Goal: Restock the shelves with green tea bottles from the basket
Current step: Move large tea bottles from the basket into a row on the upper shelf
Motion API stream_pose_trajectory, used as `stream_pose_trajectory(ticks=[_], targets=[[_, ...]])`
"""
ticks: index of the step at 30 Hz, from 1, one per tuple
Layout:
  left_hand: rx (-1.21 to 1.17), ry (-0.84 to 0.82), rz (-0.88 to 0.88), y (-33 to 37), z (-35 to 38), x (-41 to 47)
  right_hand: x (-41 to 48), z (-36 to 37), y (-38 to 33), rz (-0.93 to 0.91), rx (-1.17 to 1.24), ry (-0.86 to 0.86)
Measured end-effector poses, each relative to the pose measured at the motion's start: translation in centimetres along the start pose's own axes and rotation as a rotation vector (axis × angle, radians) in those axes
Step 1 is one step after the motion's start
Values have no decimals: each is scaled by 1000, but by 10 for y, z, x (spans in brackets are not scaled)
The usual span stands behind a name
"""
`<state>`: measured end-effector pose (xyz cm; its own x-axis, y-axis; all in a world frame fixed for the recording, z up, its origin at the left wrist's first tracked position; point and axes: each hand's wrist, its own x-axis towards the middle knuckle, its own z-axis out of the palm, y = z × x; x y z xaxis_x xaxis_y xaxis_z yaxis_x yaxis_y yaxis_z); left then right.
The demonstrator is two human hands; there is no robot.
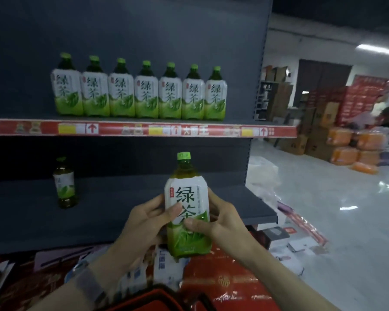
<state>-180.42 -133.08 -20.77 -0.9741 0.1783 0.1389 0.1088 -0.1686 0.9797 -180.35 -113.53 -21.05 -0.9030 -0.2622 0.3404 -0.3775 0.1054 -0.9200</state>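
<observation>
Green-capped bottle (187, 207) was held upright before the lower shelf (252, 205), label facing out, probably to match the row (139, 93) on the shelf above. Left hand (144, 223) and right hand (220, 223) both gripped its sides. One bottle (64, 182) stood far left on the lower shelf. Basket (166, 299) sat below the hands.

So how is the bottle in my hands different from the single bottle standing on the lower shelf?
The held bottle is gripped by the left hand and right hand in front of the shelf; the lone bottle stands free on the lower shelf. The held bottle's label faces the camera with large characters; the lone bottle is turned, so its label shows partly. The lone bottle sits in shadow. Both are upright with green caps.
</observation>
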Motion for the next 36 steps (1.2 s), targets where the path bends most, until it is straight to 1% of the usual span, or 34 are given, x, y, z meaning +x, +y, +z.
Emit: stream_pose_trajectory(ticks=[5,11,14,18,21,24,30,33,36], targets=[[41,-60,129,51,27,36,30,-34,-38,-136,15,62],[52,-114,244,111,50,97,87,-82,-85,-231,-16,116],[84,-158,329,136,60,129,112,-102,-105,-300,-35,146],[129,-183,470,161,73,170,142,-122,-119,-423,-68,231],[190,-195,542,172,80,197,160,-135,-120,-470,-87,300],[190,-208,563,175,90,224,176,-149,-119,-483,-122,355],[141,-233,501,173,111,278,211,-174,-102,-447,-155,447],[119,-213,470,165,121,300,227,-185,-91,-419,-191,495],[134,-188,457,156,129,320,239,-197,-84,-370,-218,501]])
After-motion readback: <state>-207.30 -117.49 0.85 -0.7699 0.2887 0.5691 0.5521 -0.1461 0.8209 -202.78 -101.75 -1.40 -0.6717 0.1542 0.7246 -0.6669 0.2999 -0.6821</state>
